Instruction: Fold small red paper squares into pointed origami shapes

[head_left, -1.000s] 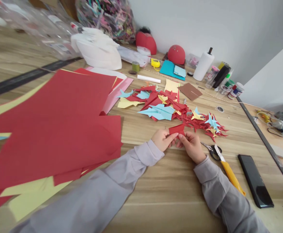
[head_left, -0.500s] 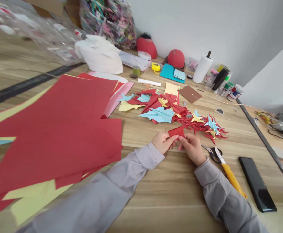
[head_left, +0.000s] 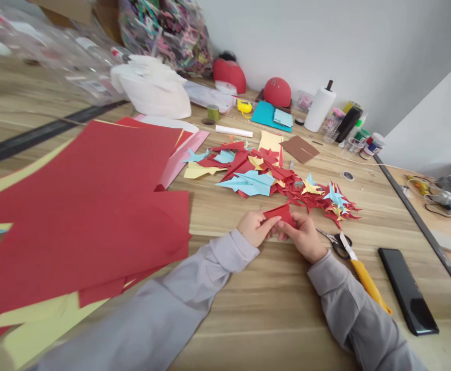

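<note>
A small piece of red paper (head_left: 281, 212), folded along its upper edge, is pinched between both my hands above the wooden table. My left hand (head_left: 254, 228) grips its left side, thumb over the front. On the right side, my right hand (head_left: 301, 234) has its thumb and fingers closed on the same paper; some fingertips are hidden behind it. Just beyond lies a heap of folded red, blue and yellow paper planes (head_left: 248, 170). Large red sheets (head_left: 105, 216) lie stacked to the left, with yellow sheets poking out underneath.
Scissors (head_left: 337, 245) and a yellow-handled cutter knife (head_left: 368, 283) lie right of my right hand, then a black phone (head_left: 408, 291). Behind the heap are a brown paper square (head_left: 299, 149), a white roll (head_left: 320, 109) and several jars. Plastic bottles (head_left: 90, 67) stand at the far left.
My right thumb has shifted left and lower across the red paper, and more of its right side shows. The whole view has shifted slightly.
</note>
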`<control>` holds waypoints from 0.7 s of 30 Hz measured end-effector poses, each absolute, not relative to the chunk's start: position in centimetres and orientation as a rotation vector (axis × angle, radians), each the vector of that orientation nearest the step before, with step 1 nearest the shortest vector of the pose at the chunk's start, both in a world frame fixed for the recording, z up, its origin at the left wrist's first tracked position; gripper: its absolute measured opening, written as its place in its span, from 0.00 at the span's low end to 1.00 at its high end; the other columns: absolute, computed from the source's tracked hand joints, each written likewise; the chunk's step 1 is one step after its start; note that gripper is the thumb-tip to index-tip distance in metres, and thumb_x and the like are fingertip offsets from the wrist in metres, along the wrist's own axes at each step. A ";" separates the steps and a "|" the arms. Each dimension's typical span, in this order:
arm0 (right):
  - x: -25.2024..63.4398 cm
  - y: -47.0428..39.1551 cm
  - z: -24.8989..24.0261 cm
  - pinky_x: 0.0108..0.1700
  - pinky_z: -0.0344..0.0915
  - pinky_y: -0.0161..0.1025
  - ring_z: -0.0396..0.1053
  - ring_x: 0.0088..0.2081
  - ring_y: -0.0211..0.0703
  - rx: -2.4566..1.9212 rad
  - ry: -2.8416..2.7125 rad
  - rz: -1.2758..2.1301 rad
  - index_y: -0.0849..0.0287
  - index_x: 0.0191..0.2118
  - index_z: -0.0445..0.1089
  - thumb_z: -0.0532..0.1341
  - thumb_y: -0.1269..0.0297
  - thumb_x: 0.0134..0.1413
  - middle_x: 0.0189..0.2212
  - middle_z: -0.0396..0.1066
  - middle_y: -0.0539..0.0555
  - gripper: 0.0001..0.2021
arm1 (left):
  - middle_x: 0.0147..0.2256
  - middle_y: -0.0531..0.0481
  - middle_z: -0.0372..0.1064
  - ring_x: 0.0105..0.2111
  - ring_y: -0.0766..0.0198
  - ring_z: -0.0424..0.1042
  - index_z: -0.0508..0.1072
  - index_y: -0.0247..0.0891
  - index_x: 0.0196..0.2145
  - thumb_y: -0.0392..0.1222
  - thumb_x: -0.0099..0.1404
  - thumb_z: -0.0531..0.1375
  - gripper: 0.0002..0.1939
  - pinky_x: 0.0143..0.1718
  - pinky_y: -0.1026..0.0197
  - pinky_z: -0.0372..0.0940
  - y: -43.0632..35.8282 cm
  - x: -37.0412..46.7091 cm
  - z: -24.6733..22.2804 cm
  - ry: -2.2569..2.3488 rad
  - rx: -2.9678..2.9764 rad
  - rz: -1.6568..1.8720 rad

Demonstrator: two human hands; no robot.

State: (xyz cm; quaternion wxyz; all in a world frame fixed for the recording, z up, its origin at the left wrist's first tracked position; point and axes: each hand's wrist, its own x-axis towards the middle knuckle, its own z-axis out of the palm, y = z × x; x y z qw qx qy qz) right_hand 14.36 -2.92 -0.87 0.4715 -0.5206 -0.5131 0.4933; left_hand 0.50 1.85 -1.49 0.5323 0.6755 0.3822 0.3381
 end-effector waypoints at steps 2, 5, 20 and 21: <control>14.3 -2.8 -1.0 0.21 0.61 0.32 0.63 0.17 0.33 -1.296 -1.188 1.183 0.59 0.22 0.63 0.65 0.55 0.42 0.16 0.67 0.46 0.14 | 0.12 0.51 0.64 0.13 0.70 0.61 0.67 0.35 0.13 0.49 0.57 0.55 0.21 0.17 0.67 0.59 1.7 0.4 -1.2 0.958 1.581 0.814; 14.2 -2.6 -1.2 0.16 0.56 0.30 0.57 0.13 0.31 -1.324 -1.092 1.126 0.58 0.18 0.57 0.68 0.56 0.36 0.12 0.62 0.44 0.18 | 0.12 0.51 0.64 0.13 0.70 0.61 0.68 0.35 0.13 0.48 0.57 0.55 0.21 0.18 0.68 0.60 1.6 0.3 -0.9 1.006 1.571 0.820; 14.3 -2.6 -1.3 0.14 0.53 0.29 0.56 0.12 0.29 -1.372 -1.062 1.156 0.58 0.17 0.57 0.67 0.55 0.38 0.12 0.61 0.44 0.19 | 0.15 0.51 0.65 0.16 0.69 0.63 0.72 0.33 0.23 0.52 0.55 0.57 0.17 0.18 0.67 0.59 2.6 -0.2 -1.8 0.843 1.401 0.666; 14.2 -2.7 -1.4 0.14 0.54 0.29 0.57 0.13 0.30 -1.365 -1.059 1.175 0.59 0.18 0.57 0.67 0.55 0.38 0.13 0.63 0.45 0.19 | 0.15 0.51 0.65 0.17 0.68 0.64 0.71 0.34 0.22 0.52 0.55 0.57 0.17 0.18 0.66 0.59 2.6 -0.2 -1.7 0.834 1.384 0.658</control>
